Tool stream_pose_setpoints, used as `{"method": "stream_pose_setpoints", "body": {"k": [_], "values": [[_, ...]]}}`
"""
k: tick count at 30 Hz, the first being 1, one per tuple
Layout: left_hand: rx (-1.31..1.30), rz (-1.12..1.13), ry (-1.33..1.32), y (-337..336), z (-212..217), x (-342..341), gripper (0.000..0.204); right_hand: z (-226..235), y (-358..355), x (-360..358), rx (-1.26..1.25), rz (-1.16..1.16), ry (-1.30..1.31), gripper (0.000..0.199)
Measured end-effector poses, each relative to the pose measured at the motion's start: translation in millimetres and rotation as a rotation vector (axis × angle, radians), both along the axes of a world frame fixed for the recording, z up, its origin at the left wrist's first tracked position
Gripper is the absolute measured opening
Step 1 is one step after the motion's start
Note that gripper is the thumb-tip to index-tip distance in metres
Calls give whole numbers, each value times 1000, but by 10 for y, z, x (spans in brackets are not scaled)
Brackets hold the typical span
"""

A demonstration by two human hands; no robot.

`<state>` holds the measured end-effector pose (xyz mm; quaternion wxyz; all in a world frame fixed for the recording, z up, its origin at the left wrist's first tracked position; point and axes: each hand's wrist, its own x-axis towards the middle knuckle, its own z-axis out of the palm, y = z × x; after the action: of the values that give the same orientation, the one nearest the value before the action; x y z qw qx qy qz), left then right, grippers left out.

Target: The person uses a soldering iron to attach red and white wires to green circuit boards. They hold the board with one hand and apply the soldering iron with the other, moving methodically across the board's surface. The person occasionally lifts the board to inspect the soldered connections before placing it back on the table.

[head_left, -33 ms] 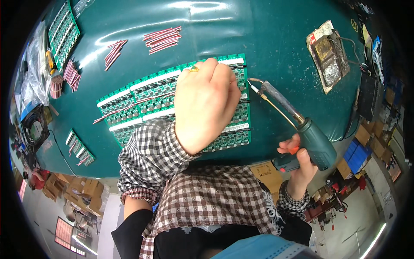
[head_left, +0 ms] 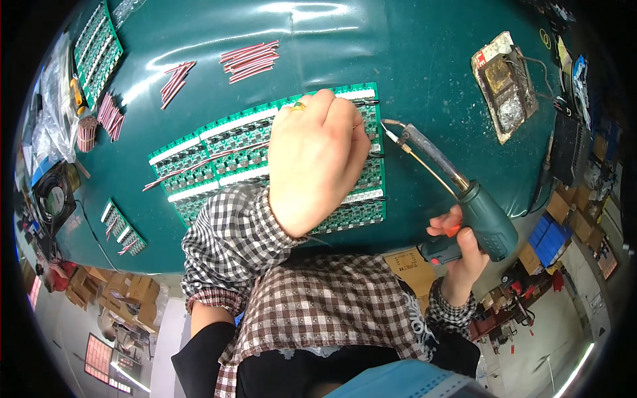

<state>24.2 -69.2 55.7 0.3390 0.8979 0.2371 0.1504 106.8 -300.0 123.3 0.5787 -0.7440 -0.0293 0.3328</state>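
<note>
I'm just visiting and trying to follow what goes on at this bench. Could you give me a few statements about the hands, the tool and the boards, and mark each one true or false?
1. The right hand grips a green pistol-shaped soldering tool. True.
2. The left hand rests on a panel of green circuit boards. True.
3. The soldering tool's tip points away from the boards, toward the person. False: it points toward the right edge of the panel.
4. The table top is bright red. False: it is dark green.
5. Bundles of short red and white wires lie beyond the boards. True.
6. The left hand wears a thick glove. False: it is bare, with a ring on one finger.
</note>
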Motion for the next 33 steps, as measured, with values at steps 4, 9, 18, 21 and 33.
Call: {"method": "stream_pose_setpoints", "body": {"k": [4,9,18,21,33], "values": [[-20,4,-1,-2,-5,-1,12,3,28,4,-3,-24,-1,46],[-20,10,-1,-3,1,0,13,-12,29,5,7,-22,12,46],[-31,15,-7,0,-9,-8,13,-4,33,-1,15,-12,25,44],[-36,16,-12,2,-8,-10,14,-4,34,-2,17,-12,23,44],[-56,20,2,-4,1,2,13,-2,23,31,77,-65,103,40]]}}
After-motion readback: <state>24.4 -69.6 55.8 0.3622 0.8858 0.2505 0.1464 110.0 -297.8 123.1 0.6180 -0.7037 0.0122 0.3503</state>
